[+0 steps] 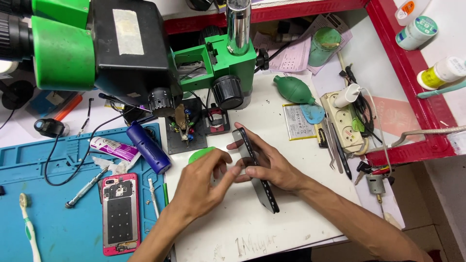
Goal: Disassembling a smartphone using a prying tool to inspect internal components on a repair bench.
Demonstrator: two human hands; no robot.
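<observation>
your right hand (274, 167) grips dark phone (256, 170) on edge, tilted upright over white table (272, 228), fingers wrapped behind it. your left hand (204, 182) pinches phone's near side, fingers curled, partly covering green disc (198, 155). green microscope (126, 48) looms above. pink opened phone (120, 213) lies on blue mat (53, 223), purple cylinder (148, 147) just beyond it.

Phone repair workshop — green microscope (97, 48), blue repair mat (48, 213), opened pink phone (120, 213).

Dark slim phone (256, 175), tilted on edge above white board, pinched by fingers.
</observation>
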